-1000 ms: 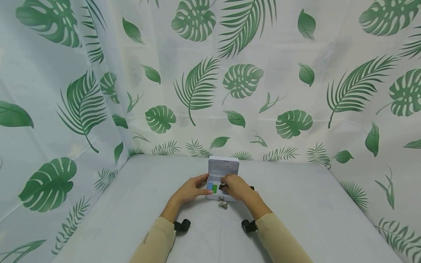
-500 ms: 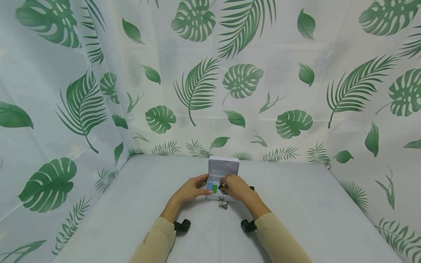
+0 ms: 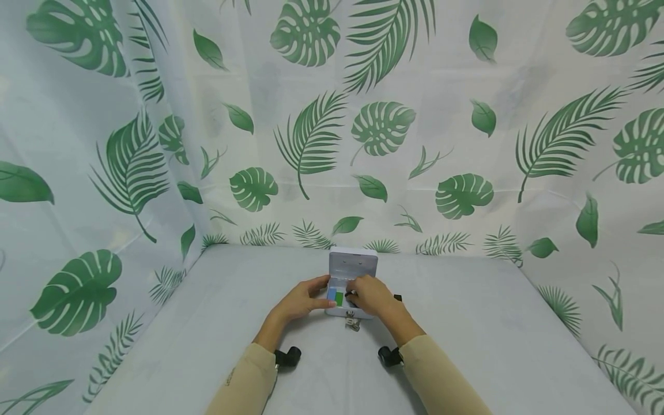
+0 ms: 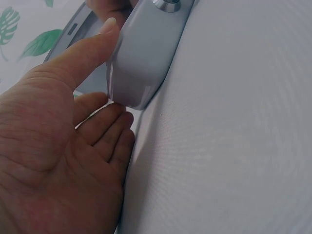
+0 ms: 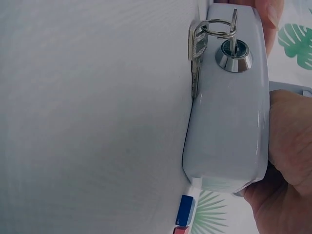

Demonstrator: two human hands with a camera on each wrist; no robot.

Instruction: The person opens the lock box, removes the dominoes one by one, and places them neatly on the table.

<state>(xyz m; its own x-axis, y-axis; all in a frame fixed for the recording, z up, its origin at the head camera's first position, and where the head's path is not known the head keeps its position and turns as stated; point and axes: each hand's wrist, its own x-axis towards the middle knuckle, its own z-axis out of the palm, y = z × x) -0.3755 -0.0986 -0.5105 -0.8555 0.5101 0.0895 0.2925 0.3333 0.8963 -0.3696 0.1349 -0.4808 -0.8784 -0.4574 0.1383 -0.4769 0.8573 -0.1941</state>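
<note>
A small white metal cash box point(image 3: 336, 312) stands on the table with its lid point(image 3: 353, 264) raised. My left hand point(image 3: 297, 301) steadies its left side, thumb over the front rim and fingers against the outer wall; the left wrist view shows the thumb point(image 4: 92, 51) on the edge. Inside lie a blue piece point(image 3: 331, 293) and a green piece point(image 3: 339, 298). My right hand point(image 3: 370, 294) reaches in from the right, its fingers pinching a small black object point(image 3: 349, 294), mostly hidden by them. Keys on a ring point(image 5: 199, 46) hang from the front lock point(image 5: 234, 56).
A white cloth covers the table point(image 3: 332, 369). Right of the box, a dark item point(image 3: 397, 297) shows behind my right wrist. The right wrist view has a blue block point(image 5: 185, 209) and a red block point(image 5: 181, 229) beside the box. A leaf-print curtain point(image 3: 321, 144) hangs behind.
My right hand has shifted very slightly left inside the box, and its fingers now cover more of the black object. The left hand and the box stay in place.
</note>
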